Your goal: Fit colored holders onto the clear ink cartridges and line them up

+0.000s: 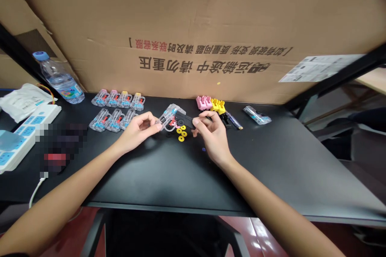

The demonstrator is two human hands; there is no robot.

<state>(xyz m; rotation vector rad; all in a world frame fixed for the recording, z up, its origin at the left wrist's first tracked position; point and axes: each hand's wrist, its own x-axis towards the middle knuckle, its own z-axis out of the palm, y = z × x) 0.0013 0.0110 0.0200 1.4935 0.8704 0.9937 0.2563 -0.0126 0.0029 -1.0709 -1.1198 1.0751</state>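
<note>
My left hand [140, 128] pinches the lower left end of a clear plastic toy gun [170, 114], which has blue and red parts inside. In my right hand [212, 134] is a flat black plastic piece [185, 121], gripped at its right end between thumb and fingers. The black piece meets the right side of the toy gun; whether it is fitted in, I cannot tell. Several small yellow discs [181, 138] lie on the table just below. Beyond my right hand stand pink plastic parts [204, 102] and yellow plastic parts [217, 105].
Several similar clear toy guns [114, 120] lie in two rows at left. A water bottle [62, 78], a white power strip [30, 132] and a plastic bag [24, 100] occupy the left side. A cardboard sheet [193, 16] backs the black table [169, 180]. One clear packet [257, 115] lies at right.
</note>
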